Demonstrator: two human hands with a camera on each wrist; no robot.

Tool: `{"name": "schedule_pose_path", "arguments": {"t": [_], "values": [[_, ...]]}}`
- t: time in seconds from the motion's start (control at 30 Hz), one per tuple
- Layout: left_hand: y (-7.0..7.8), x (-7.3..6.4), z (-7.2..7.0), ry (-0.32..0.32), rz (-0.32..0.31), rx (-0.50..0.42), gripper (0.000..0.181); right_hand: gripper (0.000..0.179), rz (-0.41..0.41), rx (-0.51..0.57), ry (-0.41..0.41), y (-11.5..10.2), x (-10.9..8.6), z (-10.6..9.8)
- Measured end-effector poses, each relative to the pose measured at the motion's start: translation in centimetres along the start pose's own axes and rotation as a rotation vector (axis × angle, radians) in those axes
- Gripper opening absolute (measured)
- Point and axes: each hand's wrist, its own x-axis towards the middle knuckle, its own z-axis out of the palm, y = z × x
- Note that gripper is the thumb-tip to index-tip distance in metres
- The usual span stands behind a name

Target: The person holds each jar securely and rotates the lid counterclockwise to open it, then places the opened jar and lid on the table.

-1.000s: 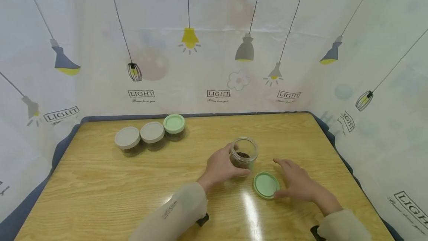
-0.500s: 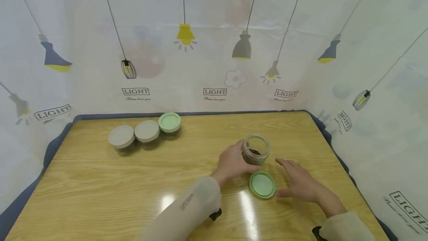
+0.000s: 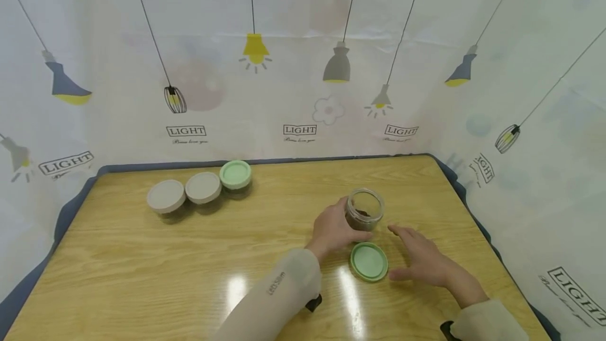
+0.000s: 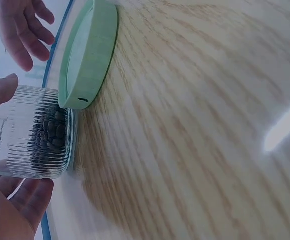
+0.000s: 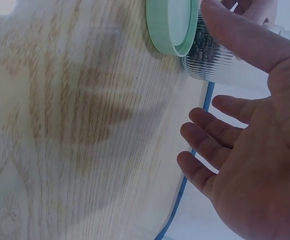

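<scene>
My left hand (image 3: 333, 228) grips an open ribbed glass jar (image 3: 364, 209) from its left side, thumb in front and fingers behind. Dark bean-like pieces fill the lower part of the jar (image 4: 45, 130) in the left wrist view. A green lid (image 3: 369, 261) lies on the table just in front of the jar, its rimmed inner side up. Right of the lid is my right hand (image 3: 421, 257), fingers spread and thumb apart, holding nothing. In the right wrist view that palm (image 5: 265, 160) faces the jar and lid.
At the back left of the wooden table (image 3: 165, 267) stand two jars with pale lids, one farther left (image 3: 167, 197) and one beside it (image 3: 203, 188). A jar with a green lid (image 3: 235, 175) adjoins them. A printed curtain (image 3: 293, 93) surrounds the table's back and sides.
My left hand has moved the jar to the right, to a place just behind the green lid. The right hand stays open beside the lid. The head view has shifted slightly.
</scene>
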Motion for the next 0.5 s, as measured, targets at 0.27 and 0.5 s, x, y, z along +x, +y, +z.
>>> {"name": "schedule_pose_path", "arguments": {"t": [0.27, 0.5], "values": [[0.28, -0.08, 0.05, -0.027, 0.018, -0.021, 0.092, 0.102, 0.025, 0.006, -0.032, -0.12, 0.27, 0.19], [0.23, -0.30, -0.07, -0.080, -0.002, -0.117, 0.097, 0.101, 0.010, -0.012, -0.021, -0.27, 0.48, 0.20]]}}
